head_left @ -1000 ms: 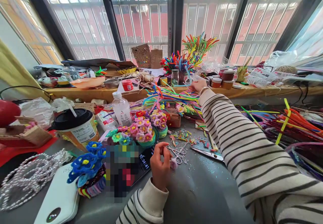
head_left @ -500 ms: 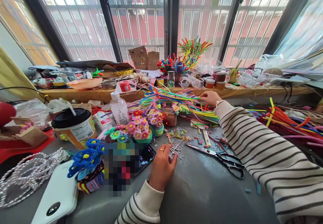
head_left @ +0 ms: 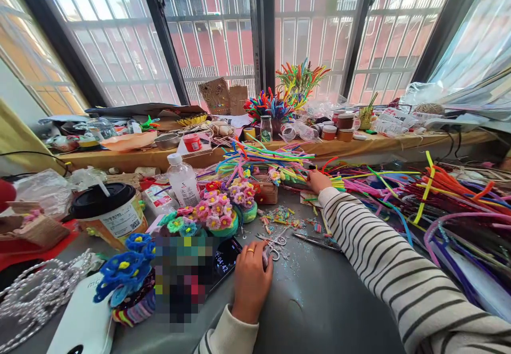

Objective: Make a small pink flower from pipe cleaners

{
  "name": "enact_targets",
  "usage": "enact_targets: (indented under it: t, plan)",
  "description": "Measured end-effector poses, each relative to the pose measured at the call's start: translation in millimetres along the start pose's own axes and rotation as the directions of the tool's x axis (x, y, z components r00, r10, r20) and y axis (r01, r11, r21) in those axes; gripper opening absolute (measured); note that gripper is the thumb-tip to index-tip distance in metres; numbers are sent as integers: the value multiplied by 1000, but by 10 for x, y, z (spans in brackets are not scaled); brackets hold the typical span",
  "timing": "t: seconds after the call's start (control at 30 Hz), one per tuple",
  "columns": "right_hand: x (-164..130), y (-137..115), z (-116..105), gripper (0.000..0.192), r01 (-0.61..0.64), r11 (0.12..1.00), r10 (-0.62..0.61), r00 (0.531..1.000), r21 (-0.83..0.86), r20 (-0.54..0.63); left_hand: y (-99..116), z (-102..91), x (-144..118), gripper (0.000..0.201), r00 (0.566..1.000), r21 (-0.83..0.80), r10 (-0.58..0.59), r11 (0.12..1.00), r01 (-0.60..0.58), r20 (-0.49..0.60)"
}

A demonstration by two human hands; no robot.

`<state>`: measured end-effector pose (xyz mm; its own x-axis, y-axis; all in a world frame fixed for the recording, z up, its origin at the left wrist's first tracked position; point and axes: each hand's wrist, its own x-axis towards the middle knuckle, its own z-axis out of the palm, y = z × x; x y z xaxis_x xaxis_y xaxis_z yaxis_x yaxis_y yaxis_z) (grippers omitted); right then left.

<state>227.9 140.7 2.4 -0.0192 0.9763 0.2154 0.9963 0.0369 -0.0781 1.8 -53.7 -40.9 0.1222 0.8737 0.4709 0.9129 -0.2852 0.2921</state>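
My right hand reaches into a heap of coloured pipe cleaners, its fingers drawn together on the stems at the right end. A small dark spot shows by its fingertips, too small to name. My left hand lies on the grey table with curled fingers, beside a lit phone. Something small may be under its thumb, but I cannot make it out. Just beyond it lie small white-handled scissors. Larger metal scissors are partly hidden by my right sleeve.
Pipe-cleaner flower pots, pink and blue, stand left of centre near a bottle and a lidded cup. Coloured clippings litter the table. More pipe cleaners lie at right. Jars line the sill.
My right hand has come down and left, from the top of the pipe-cleaner heap to its near side. Its sleeve now covers the larger scissors' handles. My left hand stays beside the phone.
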Motion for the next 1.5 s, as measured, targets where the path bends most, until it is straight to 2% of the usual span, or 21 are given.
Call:
enact_targets:
  t: [0.2, 0.3, 0.37, 0.47, 0.53, 0.6, 0.7, 0.77, 0.83, 0.9, 0.93, 0.97, 1.03, 1.1, 1.17, 1.23, 1.3, 1.43, 1.5]
  plan:
    - [113, -14, -41, 23, -9, 1000, 10, 999, 14, -52, -40, 26, 1, 18, 1000, -90, -14, 996, 12, -18]
    - [126, -19, -80, 18, 40, 998, -40, 999, 47, -18, -53, 9, 8, 17, 997, -174, -16, 985, 3, -75]
    - [42, -33, -142, 21, 73, 995, -71, 997, 68, -29, -68, -21, 14, 17, 993, -225, -20, 974, -7, -119]
    - [-330, -88, -277, 24, 157, 978, -141, 983, 139, -118, -85, -86, 25, 18, 987, -276, -5, 960, -40, -161]
    - [-743, -162, -350, 26, 317, 900, -253, 939, 299, -234, -75, -144, 34, 19, 986, -311, 25, 947, -76, -165]
    - [-1213, -273, -375, 26, 429, 808, -330, 897, 404, -293, -42, -225, 42, 18, 989, -367, 69, 923, -114, -134]
    - [-1800, -473, -321, 23, 507, 754, -415, 860, 418, -296, 15, -406, 50, 17, 986, -484, 169, 862, -154, -14]
    - [-2028, -599, -260, 20, 501, 741, -420, 865, 447, -274, 26, -543, 57, 16, 975, -555, 214, 819, -148, 55]
    - [-2142, -706, -210, 26, 474, 685, -431, 876, 554, -217, 14, -647, 65, 14, 980, -623, 178, 777, -83, 90]
    - [-2195, -796, -179, 31, 392, 582, -419, 895, 713, -150, 5, -678, 64, 22, 994, -728, 48, 685, 41, 102]
    - [-2214, -835, -169, 33, 335, 521, -403, 907, 785, -120, 12, -661, 56, 31, 993, -801, -60, 588, 114, 98]
    - [-2232, -869, -161, 33, 281, 466, -386, 918, 839, -94, 31, -624, 41, 40, 980, -872, -160, 455, 179, 117]
    - [-2266, -919, -144, 33, 215, 391, -368, 928, 895, -62, 105, -508, -9, 48, 938, -940, -258, 188, 285, 232]
    - [-2295, -937, -117, 32, 205, 371, -382, 923, 906, -52, 207, -377, -77, 39, 884, -918, -260, -29, 395, 389]
    - [-2316, -928, -86, 33, 223, 389, -394, 917, 894, -58, 303, -271, -143, 28, 848, -914, -343, -174, 366, 405]
    - [-2334, -910, -60, 34, 244, 419, -403, 913, 875, -62, 370, -212, -194, 26, 814, -915, -421, -240, 326, 400]
    - [-2353, -901, -47, 35, 256, 441, -414, 908, 860, -58, 401, -198, -222, 28, 800, -916, -449, -249, 316, 398]
    - [-2379, -887, -50, 35, 270, 465, -439, 897, 843, -45, 365, -272, -204, 31, 819, -933, -450, -204, 295, 357]
    - [-2372, -812, -52, 33, 302, 506, -411, 908, 808, -82, 304, -352, -171, 32, 839, -960, -466, -126, 250, 279]
